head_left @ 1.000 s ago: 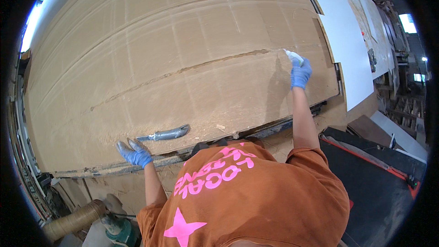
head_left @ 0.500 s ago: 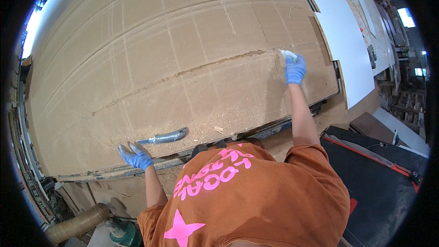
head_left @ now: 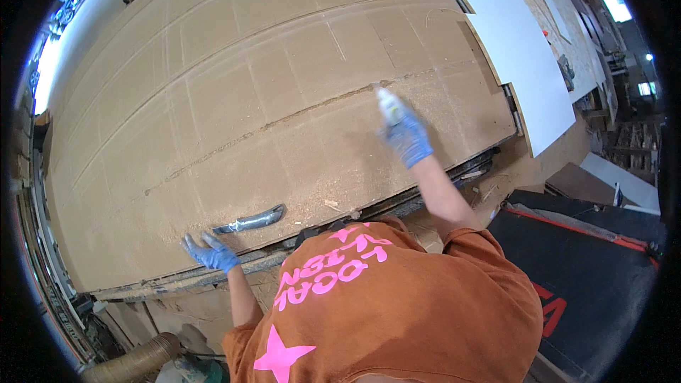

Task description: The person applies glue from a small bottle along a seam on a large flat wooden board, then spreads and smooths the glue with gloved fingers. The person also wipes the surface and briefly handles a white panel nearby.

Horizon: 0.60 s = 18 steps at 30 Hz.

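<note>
My right hand (head_left: 408,137), in a blue glove, is closed round a white squeeze bottle (head_left: 389,105). The bottle's narrow tip is at a rough groove (head_left: 312,107) that runs across a large brown board (head_left: 234,110). At the board's near edge my left hand (head_left: 212,252), also gloved in blue, lies on the surface with its fingers spread and holds nothing. Just beyond those fingers is a narrow blade with a handle wrapped in grey tape (head_left: 259,220); whether it is a knife or a small saw cannot be made out.
Sawdust and a small wood chip (head_left: 332,205) lie along the board's near edge. White panels (head_left: 521,64) stand past its right end. A black sheet with red edging (head_left: 567,269) is at my right, and a ribbed hose (head_left: 135,359) lies low at the left.
My right hand has moved left along the groove with the squeeze bottle, which now shows more plainly. My left hand stays beside the taped tool. The whole view has shifted slightly.
</note>
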### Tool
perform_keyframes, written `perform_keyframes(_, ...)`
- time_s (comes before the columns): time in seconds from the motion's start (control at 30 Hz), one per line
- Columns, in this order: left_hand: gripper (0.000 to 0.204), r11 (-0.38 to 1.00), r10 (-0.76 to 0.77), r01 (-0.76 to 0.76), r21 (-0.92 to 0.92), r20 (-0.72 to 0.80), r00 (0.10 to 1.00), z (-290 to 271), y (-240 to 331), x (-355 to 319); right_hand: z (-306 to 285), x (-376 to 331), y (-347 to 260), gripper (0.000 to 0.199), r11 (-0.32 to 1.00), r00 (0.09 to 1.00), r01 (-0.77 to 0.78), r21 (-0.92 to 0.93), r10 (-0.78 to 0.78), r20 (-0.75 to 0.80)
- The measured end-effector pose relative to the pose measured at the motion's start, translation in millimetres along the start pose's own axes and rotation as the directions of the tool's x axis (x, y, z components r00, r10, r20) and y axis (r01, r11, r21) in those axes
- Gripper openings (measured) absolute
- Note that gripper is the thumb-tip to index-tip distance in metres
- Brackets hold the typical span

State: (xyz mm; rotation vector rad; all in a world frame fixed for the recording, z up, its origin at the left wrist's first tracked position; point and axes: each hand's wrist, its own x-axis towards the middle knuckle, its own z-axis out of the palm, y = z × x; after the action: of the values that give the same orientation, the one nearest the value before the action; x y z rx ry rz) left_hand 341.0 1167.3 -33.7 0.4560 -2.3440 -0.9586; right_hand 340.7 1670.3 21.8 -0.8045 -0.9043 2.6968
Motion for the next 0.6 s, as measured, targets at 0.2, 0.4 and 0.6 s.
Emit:
perform_keyframes(0.2,0.059,0.851,0.092,0.286,-0.441,0.661,0.745,21.7,143.3,-76.4,68.1,-81.2,107.4,0.036,0.928,0.908,-0.265,-0.263,0.332,0.256)
perform_keyframes(0.4,0.045,0.504,0.002,0.673,-0.542,0.780,0.626,20.0,176.4,-104.9,63.7,-117.7,152.0,0.034,0.786,0.827,-0.032,-0.618,0.368,0.425)
perform_keyframes(0.6,0.026,0.649,0.057,0.340,-0.681,0.488,0.871,12.7,111.9,-110.6,30.7,-118.7,125.0,0.032,0.384,0.834,0.417,-0.824,0.200,0.515)
